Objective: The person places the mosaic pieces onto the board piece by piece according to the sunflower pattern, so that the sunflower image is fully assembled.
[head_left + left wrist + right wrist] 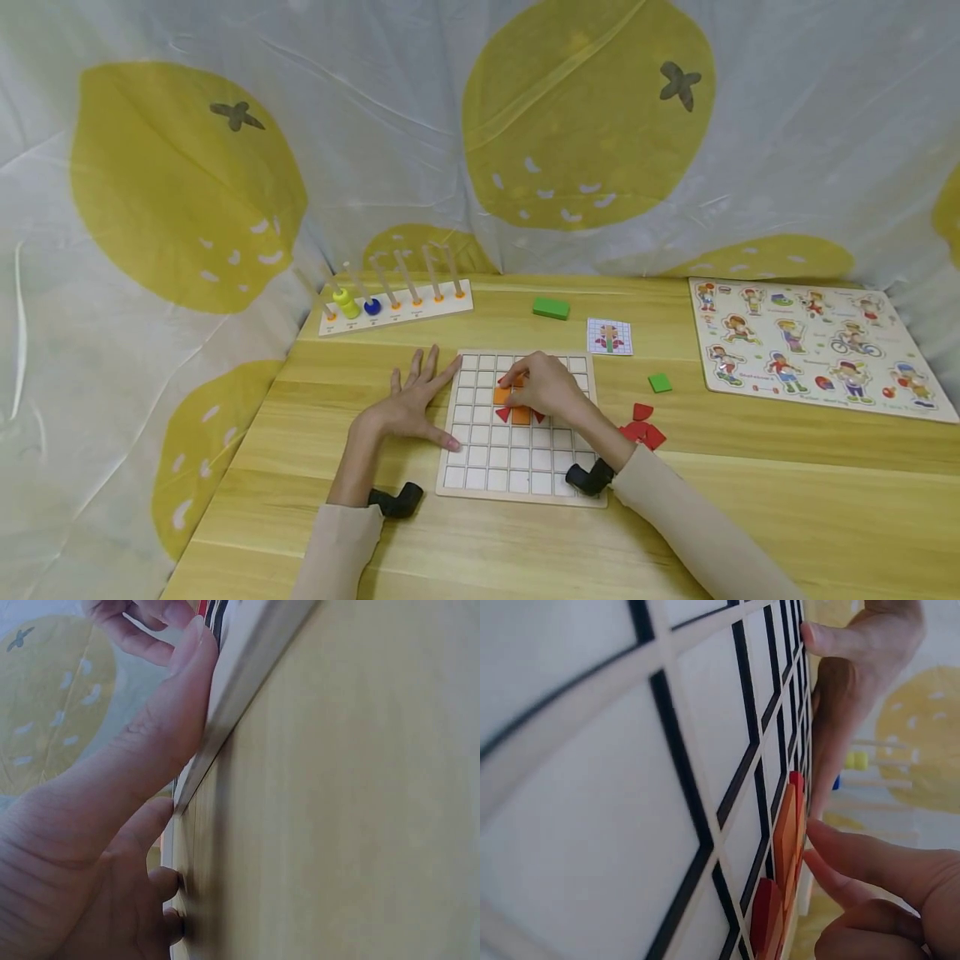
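Note:
A white grid board with a pale wooden frame lies on the table, with orange square tiles and red wedge-like tiles in its upper middle cells. My right hand is over these tiles, thumb and forefinger bent at opposite edges of the leftmost orange square tile. In the right wrist view, its fingertips are right at the orange tiles, and part of the group is hidden. My left hand spreads its fingers along the board's left edge, its thumb resting on the frame.
Loose red tiles lie right of the board, partly behind my right wrist. Further back are a green square tile, a pattern card, a green block, a pegged counting stand and a picture puzzle board.

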`<act>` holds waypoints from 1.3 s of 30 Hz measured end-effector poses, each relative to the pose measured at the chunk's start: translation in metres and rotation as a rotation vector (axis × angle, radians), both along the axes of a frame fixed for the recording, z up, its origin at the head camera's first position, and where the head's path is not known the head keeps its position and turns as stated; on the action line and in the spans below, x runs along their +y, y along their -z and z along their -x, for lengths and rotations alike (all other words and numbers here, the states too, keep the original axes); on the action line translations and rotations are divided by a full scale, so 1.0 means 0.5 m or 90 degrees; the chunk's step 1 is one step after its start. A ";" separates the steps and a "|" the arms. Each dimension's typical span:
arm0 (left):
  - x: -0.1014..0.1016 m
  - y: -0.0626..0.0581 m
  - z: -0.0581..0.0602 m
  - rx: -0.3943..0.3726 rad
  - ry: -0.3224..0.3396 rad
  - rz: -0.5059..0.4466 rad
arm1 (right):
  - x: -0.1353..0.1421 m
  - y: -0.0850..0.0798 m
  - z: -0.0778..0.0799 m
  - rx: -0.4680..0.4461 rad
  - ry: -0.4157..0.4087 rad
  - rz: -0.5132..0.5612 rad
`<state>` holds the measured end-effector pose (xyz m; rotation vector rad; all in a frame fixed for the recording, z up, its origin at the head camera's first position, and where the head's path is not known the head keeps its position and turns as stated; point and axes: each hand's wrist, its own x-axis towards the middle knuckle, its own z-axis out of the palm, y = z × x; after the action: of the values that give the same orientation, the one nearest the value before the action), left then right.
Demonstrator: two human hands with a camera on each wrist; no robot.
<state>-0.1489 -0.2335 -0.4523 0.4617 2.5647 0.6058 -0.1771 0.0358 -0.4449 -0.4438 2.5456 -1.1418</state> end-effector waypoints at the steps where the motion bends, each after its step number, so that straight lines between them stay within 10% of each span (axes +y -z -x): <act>1: 0.000 0.001 -0.001 0.002 0.001 -0.002 | 0.008 -0.002 -0.001 -0.007 0.000 0.008; 21: 0.002 -0.002 -0.005 -0.012 -0.003 -0.013 | 0.376 -0.003 -0.025 -0.061 0.087 0.010; 39: 0.003 -0.006 -0.004 -0.005 -0.009 -0.008 | 0.405 0.022 0.001 -0.094 0.138 -0.015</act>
<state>-0.1469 -0.2321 -0.4495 0.4446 2.5596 0.6270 -0.1776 0.2381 -0.4556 -0.0741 2.5200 -1.1683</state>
